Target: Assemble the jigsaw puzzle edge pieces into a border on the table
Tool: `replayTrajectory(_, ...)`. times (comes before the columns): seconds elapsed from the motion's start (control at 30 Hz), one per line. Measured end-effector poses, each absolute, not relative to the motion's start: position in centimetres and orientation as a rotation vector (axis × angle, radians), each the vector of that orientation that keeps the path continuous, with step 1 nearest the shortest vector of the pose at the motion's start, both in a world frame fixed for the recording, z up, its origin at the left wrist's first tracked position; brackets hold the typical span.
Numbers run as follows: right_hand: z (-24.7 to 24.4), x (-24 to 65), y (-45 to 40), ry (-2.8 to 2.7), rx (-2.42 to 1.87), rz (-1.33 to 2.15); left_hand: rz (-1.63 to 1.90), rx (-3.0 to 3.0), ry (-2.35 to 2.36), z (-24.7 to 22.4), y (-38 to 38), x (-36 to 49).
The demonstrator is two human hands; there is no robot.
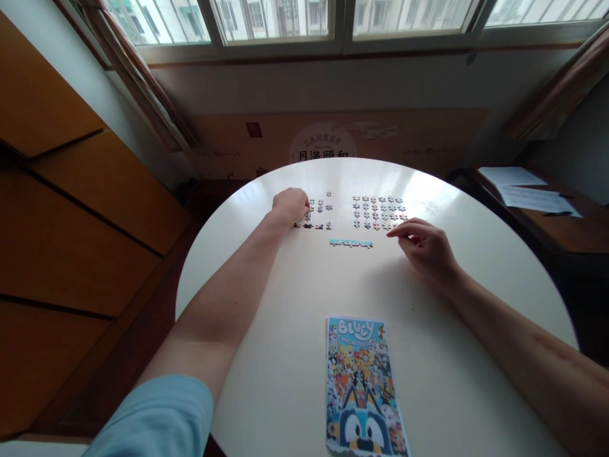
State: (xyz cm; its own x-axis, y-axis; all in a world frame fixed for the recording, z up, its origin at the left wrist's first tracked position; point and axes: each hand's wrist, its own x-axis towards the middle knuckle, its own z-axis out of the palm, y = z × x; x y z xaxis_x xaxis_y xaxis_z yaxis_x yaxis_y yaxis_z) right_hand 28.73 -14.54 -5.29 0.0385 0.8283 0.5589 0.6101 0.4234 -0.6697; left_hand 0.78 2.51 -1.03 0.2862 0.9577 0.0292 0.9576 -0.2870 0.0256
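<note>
My left hand [290,204] reaches to the left group of loose jigsaw puzzle pieces [320,206], fingers curled down at its edge. Its fingertips are partly hidden, so I cannot make out what they hold. My right hand [427,249] hovers by the near right corner of a second group of puzzle pieces [374,211], laid out in rows. Its index finger points left and the others bend loosely, with nothing seen in them. Between the hands and nearer me lies a joined strip of light-blue puzzle pieces [351,243].
A colourful Bluey picture sheet [364,387] lies on the near part of the white round table [280,381]. At the right, papers [523,187] and a pen [557,214] rest on a brown surface. Wooden cabinets [71,235] stand at the left, and windows line the far wall.
</note>
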Motion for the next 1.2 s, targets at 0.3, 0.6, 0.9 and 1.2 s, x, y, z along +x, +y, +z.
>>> replayTrajectory(0.3, -5.6, 28.9, -14.8, -1.671, -1.247, 0.285, 0.024, 2.473, 1.899, 2.6, 2.0, -1.3)
replayTrajectory(0.6, -5.6, 28.9, -14.9, -1.687, -1.258, 0.281, -0.405, 2.328, 1.795, 5.9, 0.9, -3.8)
replayTrajectory(0.9, -5.8, 29.1, -15.0, -1.696, -1.274, 0.280, -0.554, 2.295, 1.761, 5.6, 0.7, -3.6)
replayTrajectory(1.2, -5.9, 29.0, -14.9, -1.691, -1.255, 0.262, -0.606, 2.286, 1.789, 6.0, 0.9, -4.2)
